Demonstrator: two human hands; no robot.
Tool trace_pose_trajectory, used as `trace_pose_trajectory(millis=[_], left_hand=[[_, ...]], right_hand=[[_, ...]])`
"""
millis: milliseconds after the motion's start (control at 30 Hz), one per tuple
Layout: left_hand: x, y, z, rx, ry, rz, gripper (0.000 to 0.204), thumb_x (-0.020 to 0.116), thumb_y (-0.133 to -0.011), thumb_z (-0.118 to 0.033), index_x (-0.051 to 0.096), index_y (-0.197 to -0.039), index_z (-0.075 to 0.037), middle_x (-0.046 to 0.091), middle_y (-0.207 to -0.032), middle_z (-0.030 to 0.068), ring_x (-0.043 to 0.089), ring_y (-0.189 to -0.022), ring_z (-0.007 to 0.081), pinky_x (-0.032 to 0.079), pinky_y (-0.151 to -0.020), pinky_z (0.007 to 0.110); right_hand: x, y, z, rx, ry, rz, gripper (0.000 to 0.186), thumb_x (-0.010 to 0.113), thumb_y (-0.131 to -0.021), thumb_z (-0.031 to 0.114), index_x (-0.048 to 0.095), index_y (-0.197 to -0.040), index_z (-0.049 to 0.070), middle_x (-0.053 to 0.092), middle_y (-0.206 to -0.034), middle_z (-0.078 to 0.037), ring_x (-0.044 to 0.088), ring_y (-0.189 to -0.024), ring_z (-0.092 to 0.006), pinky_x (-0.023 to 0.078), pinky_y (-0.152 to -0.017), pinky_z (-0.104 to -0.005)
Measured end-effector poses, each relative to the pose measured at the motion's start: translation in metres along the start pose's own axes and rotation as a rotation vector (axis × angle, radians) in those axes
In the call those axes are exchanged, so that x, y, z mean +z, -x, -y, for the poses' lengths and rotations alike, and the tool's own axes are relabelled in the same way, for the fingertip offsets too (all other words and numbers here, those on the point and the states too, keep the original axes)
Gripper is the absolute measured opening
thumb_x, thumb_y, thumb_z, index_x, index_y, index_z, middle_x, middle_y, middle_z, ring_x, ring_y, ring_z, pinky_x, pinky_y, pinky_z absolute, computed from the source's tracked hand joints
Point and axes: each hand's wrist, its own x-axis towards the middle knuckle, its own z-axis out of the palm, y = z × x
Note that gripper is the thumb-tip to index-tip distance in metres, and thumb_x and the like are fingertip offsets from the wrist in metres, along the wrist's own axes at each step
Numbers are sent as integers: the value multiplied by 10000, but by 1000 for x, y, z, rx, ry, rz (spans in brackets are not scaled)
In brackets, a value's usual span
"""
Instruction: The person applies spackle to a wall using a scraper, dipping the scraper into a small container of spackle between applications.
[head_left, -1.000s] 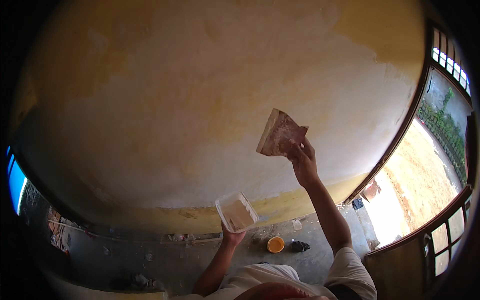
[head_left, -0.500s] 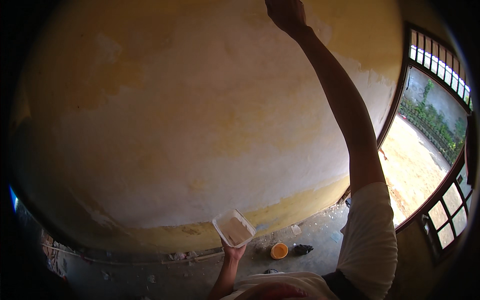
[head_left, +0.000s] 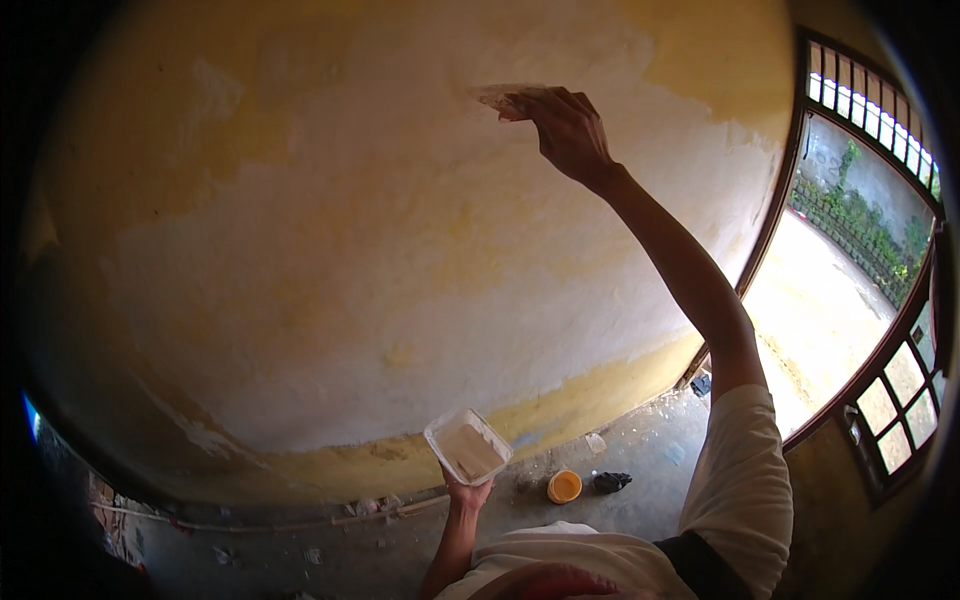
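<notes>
My right hand (head_left: 572, 135) is raised high against the wall, fingers closed on a flat, thin putty knife (head_left: 508, 98) smeared with pale paste. The blade lies at the wall's surface and points left; its handle is hidden in my grip. The wall (head_left: 340, 230) is yellow with a broad whitish coat spread unevenly over it. Low down, close to the wall's foot, my left hand (head_left: 467, 492) holds a square white plastic tub (head_left: 490, 474) from beneath, tilted so its inside shows. Beige-white putty (head_left: 466, 448) covers the tub's bottom.
On the grey floor (head_left: 640, 510) stand an orange-yellow bucket (head_left: 564, 487) and, beside it, a black crumpled bag (head_left: 612, 482). A long thin pole (head_left: 300, 524) and scraps lie along the wall's foot. At the right, a doorway (head_left: 830, 290) opens onto a bright yard, with a paned door leaf (head_left: 895, 420) beside it.
My right hand has come down the wall from the top edge of the view, bringing the putty knife into sight. The tub in my left hand stays nearly where it was.
</notes>
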Motion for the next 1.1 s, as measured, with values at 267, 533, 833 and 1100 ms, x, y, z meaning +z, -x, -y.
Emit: trace_pose_trajectory(millis=[267,533,833,1100], left_hand=[[-2,-5,12,70,-34,11,600,575,-954,-568,548,-1418,-189,597,-1411,21,533,-1320,285,380,-1138,542],[4,-6,22,40,58,-2,569,565,-972,-542,549,-1417,-188,595,-1416,24,539,-1315,281,389,-1136,534],[32,-7,25,18,-9,24,580,562,-974,-548,539,-1421,-179,602,-1391,23,550,-1298,271,408,-1126,525],[29,-2,22,14,8,37,583,562,-967,-553,545,-1420,-185,592,-1413,24,532,-1321,269,381,-1148,517]], right_hand=[[-22,-167,-110,23,-18,-174,237,601,-937,14,723,-1129,81,734,-1106,-124,685,-1057,-307,550,-918,-428],[19,-123,-61,56,259,32,314,612,-941,70,686,-1229,171,703,-1100,-9,658,-1031,-237,530,-811,-422],[23,-27,-9,3,35,241,438,567,-869,-73,668,-1224,162,696,-1171,4,642,-1096,-211,495,-882,-396],[-6,-60,-35,-47,68,-47,414,601,-888,-29,662,-1245,170,696,-1208,0,657,-1093,-224,522,-870,-406]])
